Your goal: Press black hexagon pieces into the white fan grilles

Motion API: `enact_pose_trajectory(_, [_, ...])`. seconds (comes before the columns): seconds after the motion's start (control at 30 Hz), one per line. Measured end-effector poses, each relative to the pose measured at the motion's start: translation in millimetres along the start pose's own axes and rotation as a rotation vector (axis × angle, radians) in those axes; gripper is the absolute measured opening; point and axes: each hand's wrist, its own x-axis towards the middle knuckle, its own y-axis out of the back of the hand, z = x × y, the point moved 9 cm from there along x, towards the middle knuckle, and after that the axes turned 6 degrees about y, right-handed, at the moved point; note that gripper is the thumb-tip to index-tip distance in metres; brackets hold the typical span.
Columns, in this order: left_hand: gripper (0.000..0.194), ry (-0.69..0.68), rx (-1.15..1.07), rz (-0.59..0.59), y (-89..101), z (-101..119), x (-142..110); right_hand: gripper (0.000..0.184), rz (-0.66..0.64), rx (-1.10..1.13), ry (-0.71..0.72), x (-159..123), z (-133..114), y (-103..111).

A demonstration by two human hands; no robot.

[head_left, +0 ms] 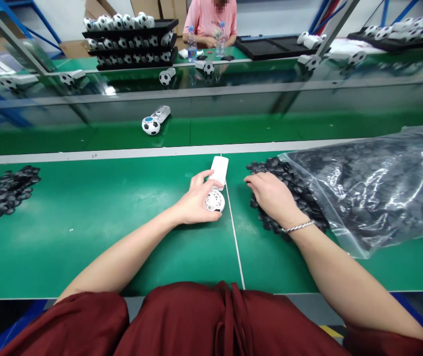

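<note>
My left hand (200, 200) grips a white plastic device (219, 170) over the middle of the green table. Its round end is an openwork ball with gaps and one dark patch near the bottom; a flat rectangular part points away from me. To the right, my right hand (274, 195) hovers at or touches a heap of small black plastic pieces (293, 178). Its thumb and fingertips are pinched together, and whatever may be between them is too small to make out. A braided bracelet circles that wrist.
A clear plastic bag (389, 183) of black pieces lies right of the heap. Another black pile (6, 193) is at far left. Beyond the white edge strip, a finished-looking football device (152, 124) rests on a green belt. Across it sit stacked trays (130, 44) and a person (211, 24).
</note>
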Motion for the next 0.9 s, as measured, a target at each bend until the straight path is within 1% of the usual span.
enact_pose_trajectory(0.07, [0.060,0.163,-0.017,0.074,4.9,-12.7,-2.2,0.018,0.070,0.223,-0.048,-1.3,-0.2,5.5])
enact_pose_trajectory(0.1, [0.059,0.201,-0.034,0.080,5.9,-15.6,-3.0,0.015,0.089,0.345,-0.068,-1.8,-1.4,6.0])
enact_pose_trajectory(0.17, [0.056,0.194,-0.068,0.034,6.1,-14.6,-2.3,0.011,0.112,0.541,-0.076,-2.2,-7.6,5.7])
enact_pose_trajectory(0.23, [0.056,0.160,-0.087,-0.057,4.7,-10.9,-0.8,0.009,0.122,0.658,-0.066,-2.2,-15.0,5.0])
enact_pose_trajectory(0.3, [0.056,0.140,-0.099,-0.148,2.3,-7.5,-0.4,0.010,0.101,0.773,-0.087,-2.5,-19.9,0.6])
enact_pose_trajectory(0.33, [0.056,0.132,-0.101,-0.176,1.3,-5.7,-0.6,0.011,0.075,0.846,-0.104,-2.8,-22.3,-3.3])
enact_pose_trajectory(0.37, [0.056,0.128,-0.097,-0.188,0.7,-4.2,-0.8,0.012,0.043,0.919,-0.116,-3.2,-25.1,-7.4])
enact_pose_trajectory(0.43, [0.055,0.127,-0.075,-0.171,-0.3,-2.0,-1.2,0.013,-0.015,1.024,-0.107,-4.0,-32.2,-13.3])
enact_pose_trajectory(0.5, [0.053,0.136,-0.060,-0.137,-2.4,-1.3,-1.8,0.013,-0.051,1.073,-0.090,-5.0,-37.4,-16.7])
enact_pose_trajectory(0.63, [0.047,0.153,-0.070,-0.040,-4.1,-2.1,-2.3,0.013,-0.084,1.148,-0.127,-7.4,-39.0,-23.2])
enact_pose_trajectory(0.73, [0.044,0.157,-0.065,0.013,-3.5,-2.5,-2.5,0.011,-0.052,1.117,-0.131,-6.9,-38.4,-21.5])
enact_pose_trajectory(0.9, [0.041,0.157,-0.046,0.049,-3.7,-2.6,-3.0,0.010,-0.020,1.093,-0.184,-6.2,-36.7,-23.1])
